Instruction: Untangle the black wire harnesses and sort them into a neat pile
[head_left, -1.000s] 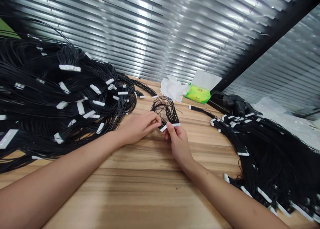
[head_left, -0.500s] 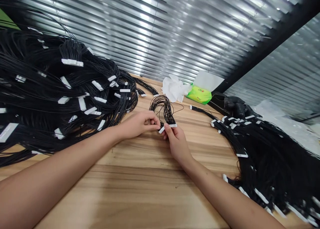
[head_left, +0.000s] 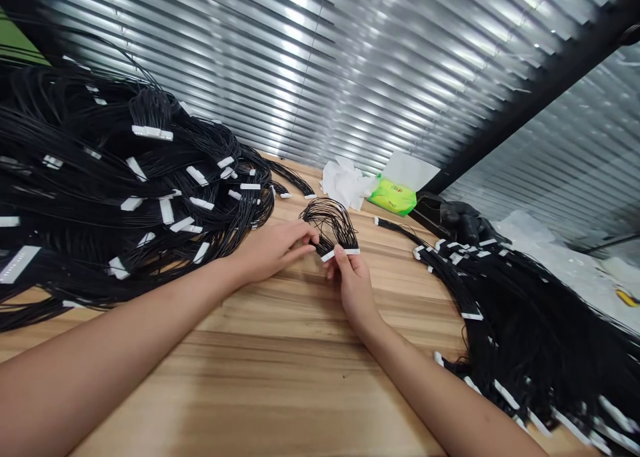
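The right hand (head_left: pixel 353 282) is closed in a narrow pinch: thumb and fingertips clamp one white connector (head_left: pixel 351 251) at the end of a small wire harness (head_left: pixel 331 218). The left hand (head_left: pixel 277 247) is also closed. Its fingertips pinch the black wires just behind the second connector (head_left: pixel 327 256), which sits tilted and touches, or nearly touches, the first one. The two hands meet at this point, fingertips close together.

From the pinch, the harness rises away from the person as a single arched loop of thin black wires. The loop stands just above the wooden table (head_left: pixel 280 357), and both connectors are held at its near end.

To the left of the grip, close behind the left hand, lies a large pile of harnesses (head_left: pixel 100 190), black wires with many white connectors, heaped high. To the right, well apart from the right hand, a second pile (head_left: pixel 525 324) of the same parts spreads along the table edge.

Beyond the loop, farther from the person, lie a crumpled white tissue (head_left: pixel 344 180) and a green tissue pack (head_left: pixel 394 196), side by side. A black object (head_left: pixel 465 218) sits right of the pack; its type cannot be determined. Closed slatted blinds (head_left: pixel 350 64) stand behind the table.
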{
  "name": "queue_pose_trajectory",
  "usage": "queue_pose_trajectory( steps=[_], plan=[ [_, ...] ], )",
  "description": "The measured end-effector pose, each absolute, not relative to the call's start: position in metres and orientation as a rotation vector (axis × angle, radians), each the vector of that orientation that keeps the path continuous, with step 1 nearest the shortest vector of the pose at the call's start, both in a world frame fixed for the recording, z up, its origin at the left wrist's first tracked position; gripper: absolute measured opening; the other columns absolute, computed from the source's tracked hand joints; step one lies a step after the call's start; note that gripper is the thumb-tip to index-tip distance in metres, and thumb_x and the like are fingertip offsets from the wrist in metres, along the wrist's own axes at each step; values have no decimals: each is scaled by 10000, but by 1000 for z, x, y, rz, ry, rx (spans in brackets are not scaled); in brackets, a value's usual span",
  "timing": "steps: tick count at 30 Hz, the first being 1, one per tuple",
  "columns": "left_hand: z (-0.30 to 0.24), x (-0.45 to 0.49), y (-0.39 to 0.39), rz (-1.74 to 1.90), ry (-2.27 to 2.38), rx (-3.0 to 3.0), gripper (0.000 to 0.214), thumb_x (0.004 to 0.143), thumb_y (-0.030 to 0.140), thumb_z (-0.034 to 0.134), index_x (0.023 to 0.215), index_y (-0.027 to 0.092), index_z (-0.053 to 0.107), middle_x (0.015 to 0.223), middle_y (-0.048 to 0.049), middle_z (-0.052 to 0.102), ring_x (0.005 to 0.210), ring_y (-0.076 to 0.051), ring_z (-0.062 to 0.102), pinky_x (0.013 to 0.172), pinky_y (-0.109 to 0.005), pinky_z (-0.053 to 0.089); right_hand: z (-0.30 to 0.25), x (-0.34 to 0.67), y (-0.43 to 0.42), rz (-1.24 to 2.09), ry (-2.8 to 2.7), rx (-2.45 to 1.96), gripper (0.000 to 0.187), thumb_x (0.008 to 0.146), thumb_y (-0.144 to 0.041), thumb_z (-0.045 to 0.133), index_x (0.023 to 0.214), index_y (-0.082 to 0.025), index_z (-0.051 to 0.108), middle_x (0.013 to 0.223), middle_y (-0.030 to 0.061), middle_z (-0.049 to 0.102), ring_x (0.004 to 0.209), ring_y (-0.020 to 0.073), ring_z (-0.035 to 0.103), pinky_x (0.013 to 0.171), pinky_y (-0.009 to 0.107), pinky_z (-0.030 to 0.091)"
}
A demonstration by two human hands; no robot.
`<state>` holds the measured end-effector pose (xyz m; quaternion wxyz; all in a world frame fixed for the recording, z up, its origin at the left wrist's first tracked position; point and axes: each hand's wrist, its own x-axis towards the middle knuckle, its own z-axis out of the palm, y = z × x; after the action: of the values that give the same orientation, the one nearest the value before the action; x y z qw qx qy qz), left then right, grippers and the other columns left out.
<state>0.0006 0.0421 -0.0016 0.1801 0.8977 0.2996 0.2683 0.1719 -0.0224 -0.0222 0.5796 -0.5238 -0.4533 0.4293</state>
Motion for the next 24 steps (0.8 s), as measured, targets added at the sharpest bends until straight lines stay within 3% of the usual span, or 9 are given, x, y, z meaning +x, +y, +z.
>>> queue_pose_trajectory(
  steps=[7, 18, 24],
  plan=[
    [-4, 1, 43, 883, 785, 2563, 210, 951, 334, 461, 969, 219, 637, 908, -3, 648, 823, -143, 573, 728, -246, 378, -24, 171, -24, 1006, -1083, -1229, 375, 805, -518, 592, 633, -186, 570, 566, -16, 544, 514, 120, 436, 541, 273, 370],
    [7, 3, 37, 487, 834, 2502, 199, 934, 349, 444, 904, 204, 577, 810, 9, 581, 731, -148, 530, 640, -250, 339, -30, 171, -25, 1002, -1196, -1283, 341, 814, -494, 587, 687, -179, 572, 614, -13, 558, 562, 125, 470, 557, 264, 378],
    [1, 2, 37, 757, 773, 2808, 282, 951, 344, 411, 756, 174, 524, 808, -15, 573, 782, -169, 515, 714, -304, 331, -29, 171, -21, 1066, -1064, -1200, 377, 792, -516, 614, 628, -179, 577, 566, -18, 548, 538, 121, 454, 562, 270, 369]
  ],
)
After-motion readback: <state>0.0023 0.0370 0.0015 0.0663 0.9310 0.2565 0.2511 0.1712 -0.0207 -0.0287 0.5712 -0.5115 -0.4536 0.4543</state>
